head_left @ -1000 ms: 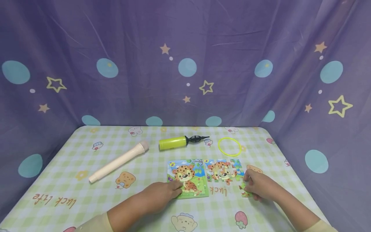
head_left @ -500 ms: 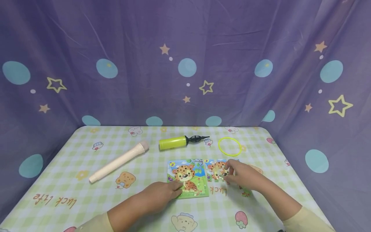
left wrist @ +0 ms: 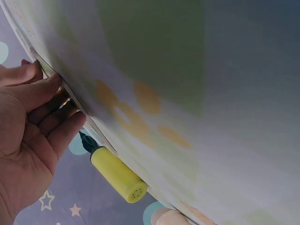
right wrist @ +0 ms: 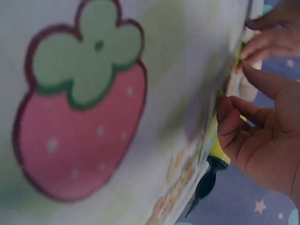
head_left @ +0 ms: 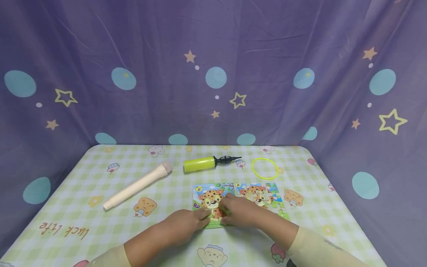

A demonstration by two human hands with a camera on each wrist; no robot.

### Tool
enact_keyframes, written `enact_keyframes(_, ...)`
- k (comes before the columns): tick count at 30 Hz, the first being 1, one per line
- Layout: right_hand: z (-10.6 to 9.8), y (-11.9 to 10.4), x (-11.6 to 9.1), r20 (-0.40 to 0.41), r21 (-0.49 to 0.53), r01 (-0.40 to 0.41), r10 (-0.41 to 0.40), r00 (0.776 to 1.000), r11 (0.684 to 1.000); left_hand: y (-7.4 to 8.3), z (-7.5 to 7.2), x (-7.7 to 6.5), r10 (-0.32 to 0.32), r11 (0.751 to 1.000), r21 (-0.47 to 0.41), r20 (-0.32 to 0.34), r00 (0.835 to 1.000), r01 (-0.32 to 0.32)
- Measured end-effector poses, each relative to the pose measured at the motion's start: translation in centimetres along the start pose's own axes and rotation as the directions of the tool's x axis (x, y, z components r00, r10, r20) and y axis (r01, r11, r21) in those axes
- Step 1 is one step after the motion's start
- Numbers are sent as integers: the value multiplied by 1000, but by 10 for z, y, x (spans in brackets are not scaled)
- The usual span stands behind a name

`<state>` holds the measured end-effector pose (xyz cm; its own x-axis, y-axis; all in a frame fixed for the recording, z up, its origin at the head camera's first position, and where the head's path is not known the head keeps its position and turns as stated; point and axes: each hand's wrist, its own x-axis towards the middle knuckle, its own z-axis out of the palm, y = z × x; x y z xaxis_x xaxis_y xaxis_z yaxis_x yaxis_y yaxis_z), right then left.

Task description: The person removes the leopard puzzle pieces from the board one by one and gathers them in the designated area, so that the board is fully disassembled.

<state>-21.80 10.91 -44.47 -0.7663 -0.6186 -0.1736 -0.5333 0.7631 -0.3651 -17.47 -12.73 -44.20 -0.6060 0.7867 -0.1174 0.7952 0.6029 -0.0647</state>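
A square puzzle board (head_left: pixel 204 187) printed with a spotted leopard cub lies on the table. My left hand (head_left: pixel 183 224) grips its lower left corner; in the left wrist view the bent fingers (left wrist: pixel 70 133) meet the board's edge. My right hand (head_left: pixel 241 211) is over the board's right half, fingertips down at the cub's body. In the right wrist view its thumb and finger stand apart at the board; whether a piece lies between them I cannot tell. Just right of the board lie jigsaw pieces (head_left: pixel 273 188), loosely fitted in the same picture, partly hidden by the right forearm.
Behind the board lies a yellow-green hand pump (head_left: pixel 199 164) with a black nozzle. Right of the pump is a thin yellow ring (head_left: pixel 255 172). A pale toy microphone (head_left: pixel 136 186) lies slantwise on the left. A checked cloth covers the table (head_left: pixel 80 193), and purple curtains hang around it.
The right hand has moved left from the lower right jigsaw pieces, across the laid-out pieces, onto the puzzle board. The left hand stays at the board's corner.
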Motion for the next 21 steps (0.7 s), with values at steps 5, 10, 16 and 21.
enact_keyframes(5,8,-5,4,-14,-18,-22,22,1000,1000,0,-1,0,-15,999,-43,32,999,16)
enact_keyframes(10,8,-6,5,-5,2,-35,35,999,999,0,-2,1,-16,997,-73,56,998,20)
enact_keyframes(16,10,-2,6,2,27,-39,39,999,999,-2,1,2,-20,995,-93,59,998,25)
enact_keyframes(21,11,-1,6,7,64,-72,71,997,995,-1,2,1,-40,991,-124,32,999,44)
